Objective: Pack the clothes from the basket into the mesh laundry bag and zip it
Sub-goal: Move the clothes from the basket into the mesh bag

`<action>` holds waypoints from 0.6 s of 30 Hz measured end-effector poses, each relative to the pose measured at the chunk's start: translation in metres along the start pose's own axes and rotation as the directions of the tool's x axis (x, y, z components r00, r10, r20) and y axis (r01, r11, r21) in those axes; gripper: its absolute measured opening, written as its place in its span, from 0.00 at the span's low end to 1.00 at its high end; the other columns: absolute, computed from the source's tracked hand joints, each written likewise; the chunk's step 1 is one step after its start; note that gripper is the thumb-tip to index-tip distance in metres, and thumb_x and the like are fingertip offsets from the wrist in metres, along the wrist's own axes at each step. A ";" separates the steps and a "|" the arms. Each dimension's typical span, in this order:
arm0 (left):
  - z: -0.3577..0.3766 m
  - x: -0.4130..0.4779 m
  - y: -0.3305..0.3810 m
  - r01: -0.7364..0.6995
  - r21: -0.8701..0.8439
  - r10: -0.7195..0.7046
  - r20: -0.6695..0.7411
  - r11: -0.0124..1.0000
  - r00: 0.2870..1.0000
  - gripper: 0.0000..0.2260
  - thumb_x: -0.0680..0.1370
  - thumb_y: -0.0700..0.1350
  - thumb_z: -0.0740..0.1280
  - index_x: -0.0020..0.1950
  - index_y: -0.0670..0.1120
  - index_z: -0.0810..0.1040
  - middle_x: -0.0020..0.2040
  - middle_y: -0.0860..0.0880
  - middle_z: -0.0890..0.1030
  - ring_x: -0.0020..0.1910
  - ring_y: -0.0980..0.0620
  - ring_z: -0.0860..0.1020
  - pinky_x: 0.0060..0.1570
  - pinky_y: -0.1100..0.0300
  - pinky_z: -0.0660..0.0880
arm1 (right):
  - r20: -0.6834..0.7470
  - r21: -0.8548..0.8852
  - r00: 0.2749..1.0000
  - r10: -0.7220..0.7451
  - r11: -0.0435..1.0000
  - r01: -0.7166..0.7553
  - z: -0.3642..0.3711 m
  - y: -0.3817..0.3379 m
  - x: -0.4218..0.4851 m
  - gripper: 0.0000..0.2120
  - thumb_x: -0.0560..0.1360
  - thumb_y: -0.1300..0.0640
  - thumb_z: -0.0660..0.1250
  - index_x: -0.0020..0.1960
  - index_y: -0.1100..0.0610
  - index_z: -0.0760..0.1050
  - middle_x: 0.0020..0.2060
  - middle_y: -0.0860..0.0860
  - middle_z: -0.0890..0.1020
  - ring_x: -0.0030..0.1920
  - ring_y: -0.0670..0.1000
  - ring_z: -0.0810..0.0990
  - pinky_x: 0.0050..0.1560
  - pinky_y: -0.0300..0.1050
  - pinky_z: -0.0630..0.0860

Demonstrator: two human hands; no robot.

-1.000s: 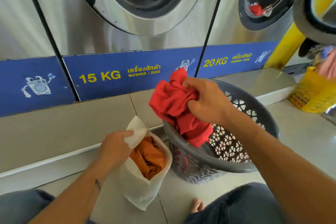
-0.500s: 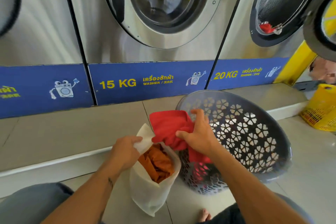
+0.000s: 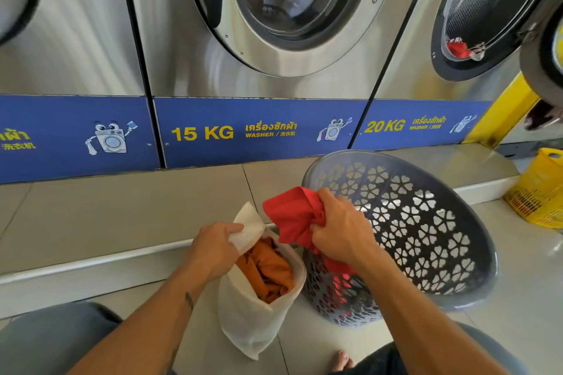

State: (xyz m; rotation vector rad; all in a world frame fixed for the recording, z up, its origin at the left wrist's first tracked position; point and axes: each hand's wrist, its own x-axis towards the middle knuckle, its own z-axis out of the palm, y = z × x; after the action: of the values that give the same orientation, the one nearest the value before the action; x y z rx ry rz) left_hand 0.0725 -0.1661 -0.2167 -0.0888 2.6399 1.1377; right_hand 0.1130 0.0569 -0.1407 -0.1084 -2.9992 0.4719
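A white mesh laundry bag [image 3: 253, 323] stands on the floor with its mouth open and an orange garment [image 3: 269, 272] inside. My left hand [image 3: 214, 248] pinches the bag's upper edge and holds it up. My right hand [image 3: 339, 227] grips a bunched red garment [image 3: 292, 216] just above and to the right of the bag's mouth; its lower end still trails into the grey perforated basket [image 3: 426, 240], which tilts toward me right beside the bag.
A row of steel washing machines [image 3: 259, 39] with blue 15 KG and 20 KG panels stands on a raised tiled step [image 3: 122, 207] behind. A yellow basket [image 3: 542, 192] sits at far right. My knees and a bare foot [image 3: 342, 359] are at the bottom.
My right hand has carried the red garment down and left, from above the basket to beside the bag's mouth. The left hand keeps hold of the bag's edge.
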 end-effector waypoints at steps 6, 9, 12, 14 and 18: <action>-0.005 -0.003 -0.005 0.023 -0.058 -0.022 0.011 0.998 1.000 0.23 0.77 0.34 0.67 0.70 0.51 0.75 0.69 0.45 0.73 0.62 0.42 0.74 0.60 0.50 0.75 | -0.375 -0.213 0.896 -0.239 0.963 0.168 -0.019 -0.033 -0.012 0.15 0.70 0.58 0.65 0.56 0.50 0.74 0.45 0.53 0.70 0.40 0.60 0.77 0.29 0.45 0.64; -0.012 -0.007 -0.008 0.003 -0.091 -0.003 0.003 0.996 1.000 0.20 0.76 0.35 0.67 0.66 0.51 0.78 0.64 0.47 0.77 0.59 0.44 0.77 0.58 0.50 0.77 | -0.401 -0.286 0.824 -0.400 0.909 0.302 -0.010 -0.055 -0.020 0.17 0.69 0.54 0.64 0.57 0.47 0.78 0.46 0.54 0.73 0.41 0.58 0.76 0.30 0.46 0.68; -0.018 -0.011 -0.010 -0.024 -0.094 0.022 -0.021 0.995 1.000 0.16 0.76 0.41 0.68 0.63 0.51 0.81 0.62 0.47 0.81 0.57 0.45 0.79 0.59 0.53 0.77 | -0.143 -0.419 0.866 -0.479 0.822 0.386 0.029 -0.065 -0.025 0.22 0.62 0.52 0.74 0.56 0.48 0.79 0.47 0.54 0.74 0.43 0.58 0.75 0.37 0.49 0.70; -0.020 -0.012 -0.011 -0.011 -0.099 0.009 -0.024 0.995 1.000 0.19 0.75 0.40 0.68 0.66 0.50 0.79 0.66 0.46 0.78 0.61 0.45 0.77 0.61 0.55 0.75 | 0.169 -0.496 0.889 -0.426 0.742 0.450 0.054 -0.063 -0.030 0.30 0.59 0.51 0.77 0.61 0.51 0.75 0.52 0.56 0.74 0.47 0.59 0.75 0.44 0.51 0.70; -0.021 -0.010 -0.015 -0.004 -0.105 0.002 -0.012 0.994 1.000 0.20 0.75 0.39 0.67 0.67 0.52 0.78 0.68 0.46 0.74 0.60 0.44 0.76 0.61 0.50 0.76 | 0.361 -0.225 0.856 -0.370 0.856 0.465 0.043 -0.052 -0.029 0.39 0.68 0.50 0.70 0.77 0.52 0.60 0.67 0.54 0.72 0.62 0.60 0.74 0.60 0.56 0.73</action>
State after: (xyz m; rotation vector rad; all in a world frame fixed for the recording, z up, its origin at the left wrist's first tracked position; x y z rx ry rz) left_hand 0.0804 -0.1924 -0.2110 -0.1121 2.5902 1.2806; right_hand 0.1341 -0.0080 -0.1681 0.6547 -3.2247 -0.0340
